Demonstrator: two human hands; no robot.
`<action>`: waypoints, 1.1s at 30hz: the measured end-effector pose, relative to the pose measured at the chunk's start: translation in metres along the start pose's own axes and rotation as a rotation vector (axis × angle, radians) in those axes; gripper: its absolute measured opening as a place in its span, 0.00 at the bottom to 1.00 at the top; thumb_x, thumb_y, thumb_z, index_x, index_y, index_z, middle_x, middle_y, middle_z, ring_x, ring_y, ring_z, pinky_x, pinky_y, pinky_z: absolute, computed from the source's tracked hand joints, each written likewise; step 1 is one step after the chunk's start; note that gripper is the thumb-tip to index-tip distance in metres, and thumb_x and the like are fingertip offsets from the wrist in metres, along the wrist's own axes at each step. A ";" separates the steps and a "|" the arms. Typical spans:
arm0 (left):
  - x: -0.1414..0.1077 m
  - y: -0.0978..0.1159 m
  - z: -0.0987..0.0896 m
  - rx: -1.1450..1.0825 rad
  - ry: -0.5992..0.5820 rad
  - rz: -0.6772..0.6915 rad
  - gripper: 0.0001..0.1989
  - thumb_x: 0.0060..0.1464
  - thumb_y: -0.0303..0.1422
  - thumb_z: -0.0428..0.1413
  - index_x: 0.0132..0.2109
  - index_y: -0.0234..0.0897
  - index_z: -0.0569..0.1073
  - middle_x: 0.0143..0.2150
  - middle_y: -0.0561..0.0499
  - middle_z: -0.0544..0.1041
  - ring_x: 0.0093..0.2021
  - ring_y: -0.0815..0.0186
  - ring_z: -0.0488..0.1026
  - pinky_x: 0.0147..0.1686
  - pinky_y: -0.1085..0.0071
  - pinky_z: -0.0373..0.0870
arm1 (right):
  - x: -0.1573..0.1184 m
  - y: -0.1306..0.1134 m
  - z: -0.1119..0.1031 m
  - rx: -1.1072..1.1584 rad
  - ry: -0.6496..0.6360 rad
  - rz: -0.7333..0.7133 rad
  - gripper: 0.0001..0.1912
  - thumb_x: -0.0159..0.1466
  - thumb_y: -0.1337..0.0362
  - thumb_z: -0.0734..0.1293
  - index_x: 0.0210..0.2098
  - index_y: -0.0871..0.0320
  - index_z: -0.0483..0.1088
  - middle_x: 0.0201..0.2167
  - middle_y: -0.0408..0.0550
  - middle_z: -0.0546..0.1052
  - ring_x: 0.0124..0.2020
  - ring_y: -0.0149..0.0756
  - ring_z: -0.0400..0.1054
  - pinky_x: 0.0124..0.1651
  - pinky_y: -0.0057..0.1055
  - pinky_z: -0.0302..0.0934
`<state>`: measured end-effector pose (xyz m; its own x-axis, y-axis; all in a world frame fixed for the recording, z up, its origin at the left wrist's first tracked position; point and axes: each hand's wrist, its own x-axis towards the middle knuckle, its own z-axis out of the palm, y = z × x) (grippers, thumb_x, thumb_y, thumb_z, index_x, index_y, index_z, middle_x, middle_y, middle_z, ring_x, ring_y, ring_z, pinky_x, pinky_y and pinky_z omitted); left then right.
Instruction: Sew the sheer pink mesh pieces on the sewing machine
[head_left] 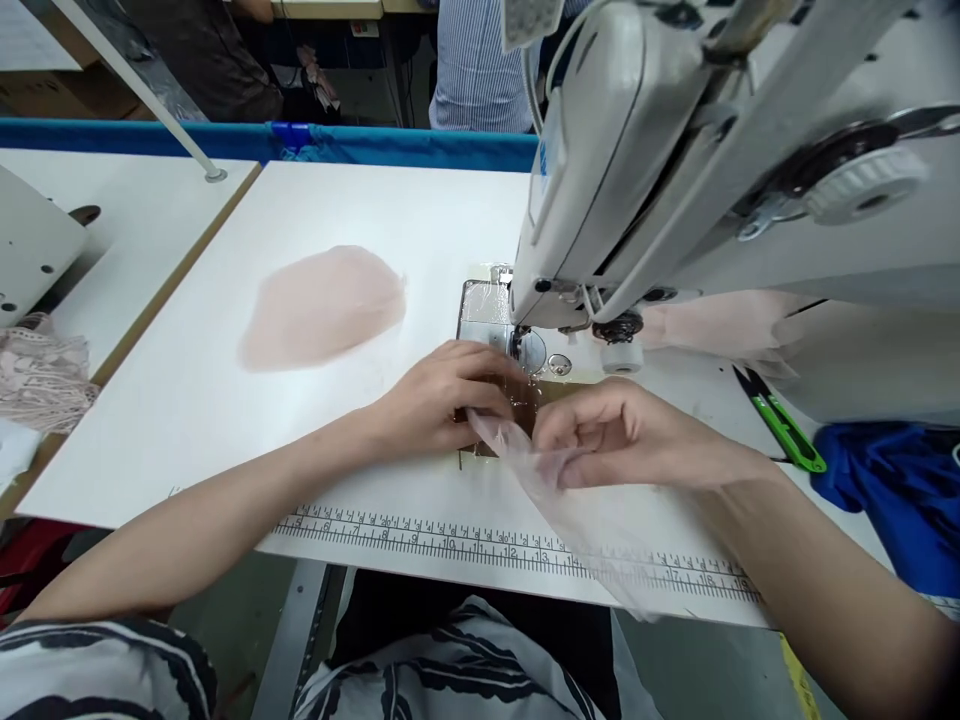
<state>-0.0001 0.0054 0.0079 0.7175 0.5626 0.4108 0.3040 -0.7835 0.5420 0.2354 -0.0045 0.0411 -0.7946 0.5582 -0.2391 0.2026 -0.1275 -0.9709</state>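
A strip of sheer pale pink fabric (555,505) runs from between my hands down over the table's front edge. My left hand (454,395) has its fingers curled round the fabric's upper end, just left of the needle area. Lower on the same fabric, my right hand (607,435) pinches it between thumb and fingers. Both hands are in front of the sewing machine (592,170), close to its metal needle plate (484,310). A separate sheer pink piece (326,308) lies flat on the white table (300,430) to the left.
Green thread snips (784,425) and blue fabric (885,490) lie at the right. More pink pieces (720,325) are behind the machine head. A printed ruler (465,548) follows the front edge. Lace bundles (45,375) sit far left. A person in a striped shirt (484,70) is beyond the table.
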 end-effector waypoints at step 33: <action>-0.027 0.031 -0.056 -0.857 -0.362 -0.738 0.19 0.48 0.42 0.67 0.44 0.39 0.75 0.32 0.55 0.74 0.33 0.68 0.72 0.37 0.69 0.68 | 0.016 -0.007 0.026 0.141 0.092 -0.223 0.10 0.62 0.62 0.71 0.44 0.55 0.77 0.41 0.48 0.82 0.33 0.33 0.77 0.36 0.30 0.73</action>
<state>-0.0454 -0.0196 0.0545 0.7224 0.5884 -0.3632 0.2984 0.2086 0.9314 0.2067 -0.0165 0.0436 -0.7537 0.6568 -0.0235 -0.0582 -0.1024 -0.9930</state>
